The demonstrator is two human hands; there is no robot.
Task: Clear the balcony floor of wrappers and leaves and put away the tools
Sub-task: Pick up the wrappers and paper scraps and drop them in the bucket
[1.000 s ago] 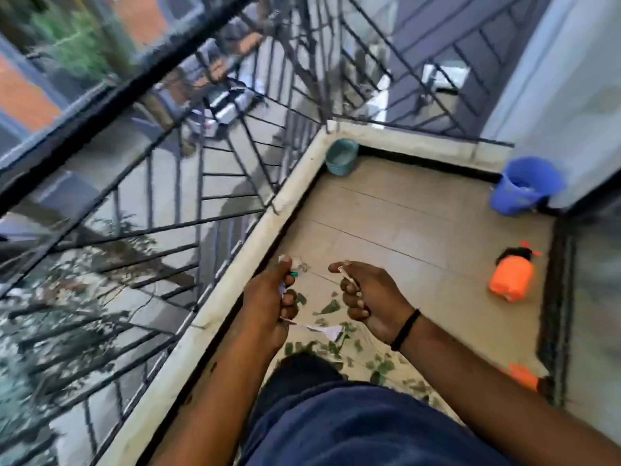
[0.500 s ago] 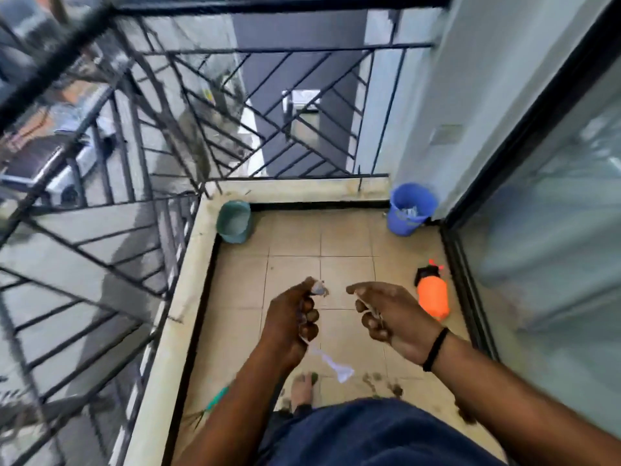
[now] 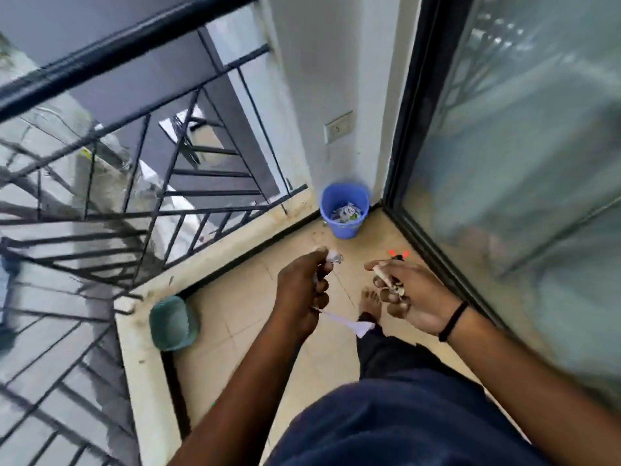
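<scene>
Nearest, both hands are loaded, which puts the job somewhere in its middle rather than near its end. The left hand [image 3: 304,285] is curled tight round wrappers [image 3: 333,255] — a crumpled bit shows above its knuckles and a white strip [image 3: 349,322] hangs from under the fist. The right hand [image 3: 408,295], with a black band at the wrist, pinches a pale scrap [image 3: 386,279] between thumb and curled fingers; whether that is a dry leaf or paper is hard to tell through the blur. Below the hands a bare foot [image 3: 369,302] stands on the tiled floor [image 3: 255,317], and the tiles in view look mostly free of litter, though a few small specks lie by the far curb. To the left, a green tub [image 3: 173,322] sits in the corner against the curb. Just beyond the right hand, a red-and-black tip [image 3: 399,254] peeks out — probably one of the tools, not yet put away. Farthest, the blue bin [image 3: 344,210] stands in the corner by the wall and the glass door, already holding a heap of wrappers, so some loads have plainly gone in. By my reading, what is left is to drop this handful in the bin, pick up any remaining bits, and store the tools.
</scene>
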